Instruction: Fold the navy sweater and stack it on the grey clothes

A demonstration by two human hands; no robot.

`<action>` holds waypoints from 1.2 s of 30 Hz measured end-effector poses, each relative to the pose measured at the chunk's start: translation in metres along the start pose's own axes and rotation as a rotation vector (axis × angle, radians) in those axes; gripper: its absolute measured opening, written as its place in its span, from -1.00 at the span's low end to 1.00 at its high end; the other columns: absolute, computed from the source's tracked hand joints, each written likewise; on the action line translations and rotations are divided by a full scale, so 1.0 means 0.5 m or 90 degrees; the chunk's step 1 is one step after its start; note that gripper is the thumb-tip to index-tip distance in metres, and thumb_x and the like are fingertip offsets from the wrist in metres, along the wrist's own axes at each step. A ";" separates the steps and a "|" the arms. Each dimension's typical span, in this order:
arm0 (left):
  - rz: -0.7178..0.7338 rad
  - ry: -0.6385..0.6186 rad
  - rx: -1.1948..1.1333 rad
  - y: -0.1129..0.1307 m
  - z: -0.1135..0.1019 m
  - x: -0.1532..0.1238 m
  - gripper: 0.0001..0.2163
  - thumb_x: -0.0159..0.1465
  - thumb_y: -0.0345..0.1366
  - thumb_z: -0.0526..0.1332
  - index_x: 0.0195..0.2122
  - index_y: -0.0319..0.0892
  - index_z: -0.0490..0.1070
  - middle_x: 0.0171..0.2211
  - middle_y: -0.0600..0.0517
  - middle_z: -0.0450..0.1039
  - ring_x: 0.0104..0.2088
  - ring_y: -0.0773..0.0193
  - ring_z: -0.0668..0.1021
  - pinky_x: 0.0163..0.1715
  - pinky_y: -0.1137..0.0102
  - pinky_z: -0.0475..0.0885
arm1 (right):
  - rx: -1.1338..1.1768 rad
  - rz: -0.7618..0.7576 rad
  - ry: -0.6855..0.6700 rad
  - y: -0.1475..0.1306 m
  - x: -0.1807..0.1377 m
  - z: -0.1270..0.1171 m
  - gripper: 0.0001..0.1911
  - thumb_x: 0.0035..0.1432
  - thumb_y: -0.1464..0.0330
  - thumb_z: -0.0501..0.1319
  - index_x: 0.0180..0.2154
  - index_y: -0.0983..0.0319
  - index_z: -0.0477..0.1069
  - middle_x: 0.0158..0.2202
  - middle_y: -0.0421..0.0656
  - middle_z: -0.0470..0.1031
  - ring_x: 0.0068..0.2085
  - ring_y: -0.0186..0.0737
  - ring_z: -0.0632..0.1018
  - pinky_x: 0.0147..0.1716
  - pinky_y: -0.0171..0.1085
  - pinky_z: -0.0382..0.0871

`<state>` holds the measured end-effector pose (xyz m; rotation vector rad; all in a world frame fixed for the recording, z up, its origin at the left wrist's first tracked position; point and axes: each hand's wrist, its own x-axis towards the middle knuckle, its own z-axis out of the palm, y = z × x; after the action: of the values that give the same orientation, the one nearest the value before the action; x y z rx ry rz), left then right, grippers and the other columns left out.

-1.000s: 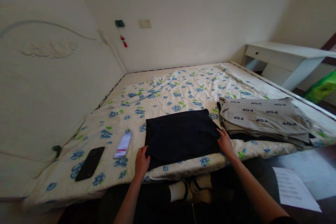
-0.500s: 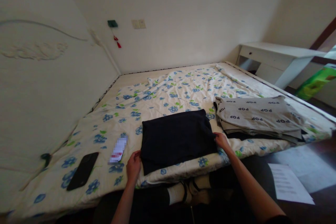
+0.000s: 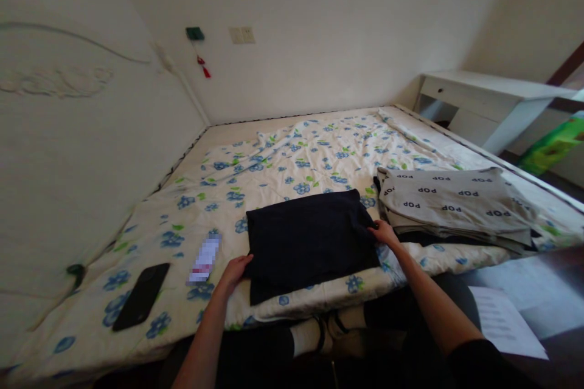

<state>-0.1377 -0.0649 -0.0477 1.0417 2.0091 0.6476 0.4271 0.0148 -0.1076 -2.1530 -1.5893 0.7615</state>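
A folded dark navy garment point(image 3: 310, 238) lies flat on the flowered bed sheet point(image 3: 292, 164) near the bed's front edge. My left hand point(image 3: 233, 270) rests at the garment's left edge, fingers stretched toward it and touching the cloth. At the right edge my right hand point(image 3: 383, 233) pinches the fabric with curled fingers. Both forearms reach in from below.
A stack of folded grey cloth printed "POP" point(image 3: 456, 202) sits right of the navy garment. A black phone point(image 3: 141, 295) and a small packet point(image 3: 204, 259) lie to the left. A white headboard point(image 3: 68, 152) is at left, a white desk point(image 3: 493, 100) at right, paper point(image 3: 504, 323) on the floor.
My left hand has let go of the garment's lower left edge and slid up along it with fingers stretched out. My right hand moved slightly up the right edge.
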 end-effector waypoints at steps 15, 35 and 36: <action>0.423 0.153 0.436 0.202 0.172 0.139 -0.46 0.57 -0.16 0.04 0.49 -0.24 0.40 0.50 -0.21 0.41 0.52 -0.12 0.39 0.52 -0.01 0.27 | -0.195 -0.260 0.108 -0.174 -0.111 0.176 -0.33 0.55 0.25 0.02 0.58 0.19 0.23 0.61 0.00 0.21 0.60 0.08 0.19 0.57 0.17 -0.01; 0.313 0.313 0.406 0.076 0.189 0.193 -0.36 0.55 -0.07 0.05 0.59 -0.20 0.24 0.58 -0.22 0.25 0.59 -0.13 0.26 0.56 -0.18 0.11 | -0.138 -0.445 -0.108 -0.645 -0.033 0.388 -0.31 0.59 0.21 0.01 0.60 0.34 0.17 0.64 0.06 0.11 0.65 0.06 0.08 0.61 0.22 -0.11; 0.315 0.311 0.401 0.075 0.189 0.195 -0.36 0.55 -0.07 0.06 0.60 -0.17 0.24 0.59 -0.22 0.25 0.59 -0.13 0.25 0.56 -0.18 0.10 | -0.146 -0.444 -0.121 -0.655 -0.026 0.400 -0.32 0.60 0.21 -0.01 0.59 0.34 0.19 0.63 0.06 0.15 0.64 0.05 0.12 0.62 0.20 -0.12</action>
<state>-0.0803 0.0450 -0.1142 1.9492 2.4722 0.5594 0.0533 0.0962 -0.0748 -1.4924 -2.4189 0.5750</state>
